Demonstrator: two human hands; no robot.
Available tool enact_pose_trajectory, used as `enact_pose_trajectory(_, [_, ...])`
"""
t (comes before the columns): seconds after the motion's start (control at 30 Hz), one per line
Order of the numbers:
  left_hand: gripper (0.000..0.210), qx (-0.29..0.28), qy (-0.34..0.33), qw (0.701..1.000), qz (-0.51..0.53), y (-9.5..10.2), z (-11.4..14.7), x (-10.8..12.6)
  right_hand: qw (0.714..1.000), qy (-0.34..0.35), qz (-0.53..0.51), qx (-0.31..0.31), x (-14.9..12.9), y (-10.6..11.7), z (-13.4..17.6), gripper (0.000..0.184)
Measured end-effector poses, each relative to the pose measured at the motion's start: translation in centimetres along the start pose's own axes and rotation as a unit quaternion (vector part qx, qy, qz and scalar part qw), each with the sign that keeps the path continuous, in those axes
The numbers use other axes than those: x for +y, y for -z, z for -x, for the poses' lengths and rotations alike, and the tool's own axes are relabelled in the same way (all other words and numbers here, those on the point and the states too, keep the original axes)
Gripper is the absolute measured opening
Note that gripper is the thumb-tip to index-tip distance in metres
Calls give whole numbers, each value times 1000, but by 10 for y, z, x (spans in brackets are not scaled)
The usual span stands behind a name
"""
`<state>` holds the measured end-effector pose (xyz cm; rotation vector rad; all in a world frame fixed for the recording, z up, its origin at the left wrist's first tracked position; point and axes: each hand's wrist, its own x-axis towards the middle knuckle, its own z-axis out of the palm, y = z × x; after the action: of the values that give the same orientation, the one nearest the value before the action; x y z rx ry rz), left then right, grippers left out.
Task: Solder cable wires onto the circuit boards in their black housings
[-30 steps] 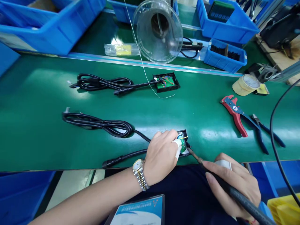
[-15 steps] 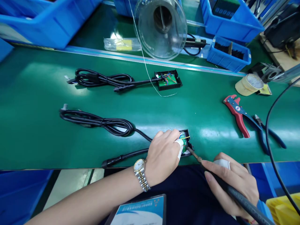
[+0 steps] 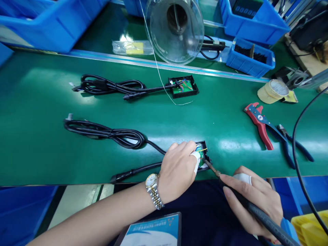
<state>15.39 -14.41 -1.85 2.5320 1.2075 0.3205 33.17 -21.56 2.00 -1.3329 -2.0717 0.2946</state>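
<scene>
My left hand (image 3: pixel 178 172), a white cover on one finger, is closed over the near circuit board (image 3: pixel 201 160) in its black case (image 3: pixel 204 146). Its fingertips are hidden, so what they pinch does not show; a yellow wire (image 3: pixel 203 150) sticks out beside them. In my right hand (image 3: pixel 256 201), a soldering iron (image 3: pixel 246 202) is held like a pen, its tip down at the board's right side. From under my left hand, black cable (image 3: pixel 128 137) runs left into a coil, and another piece ends in a black connector (image 3: pixel 121 177).
Farther back lies a second open case (image 3: pixel 183 87) with a coiled cable (image 3: pixel 102 83). Solder wire (image 3: pixel 159 70) hangs down near a clear funnel (image 3: pixel 176 44). Wire strippers (image 3: pixel 261 124), cutters (image 3: pixel 297 143) and a cream tub (image 3: pixel 273 91) are at right; blue bins (image 3: pixel 249 63) stand behind.
Both hands and the soldering iron stay almost in place. The whole view has shifted very slightly.
</scene>
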Motion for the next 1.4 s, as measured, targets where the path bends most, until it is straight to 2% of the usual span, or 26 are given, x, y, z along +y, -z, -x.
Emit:
enact_pose_trajectory(0.37, [18,3,-1,1000,-6,0,0,0,1000,0,13,20,-4,8,0,23])
enact_pose_trajectory(0.53, [22,-7,9,1000,-8,1,-2,1,999,-12,7,49,0,12,3,31])
enact_pose_trajectory(0.63, [21,-12,11,1000,-10,1,-2,2,994,-27,-7,105,8,3,10,40])
enact_pose_trajectory(0.73, [21,-11,12,1000,-9,1,0,2,985,-78,-60,138,18,-14,18,43])
enact_pose_trajectory(0.8, [19,-7,12,1000,-10,2,0,2,979,-110,-118,121,24,-26,19,44])
enact_pose_trajectory(0.9, [18,-6,9,1000,-11,1,0,1,974,-110,-188,65,31,-39,18,52])
enact_pose_trajectory(1.03, [18,-8,9,1000,-10,1,-2,2,981,-81,-178,-1,36,-42,16,60])
enact_pose_trajectory(1.3, [14,-1,1,1000,18,4,4,-2,977,-97,-190,21,38,-48,14,49])
enact_pose_trajectory(1.4, [25,11,-4,998,64,6,7,-5,974,-103,-200,22,37,-50,15,47])
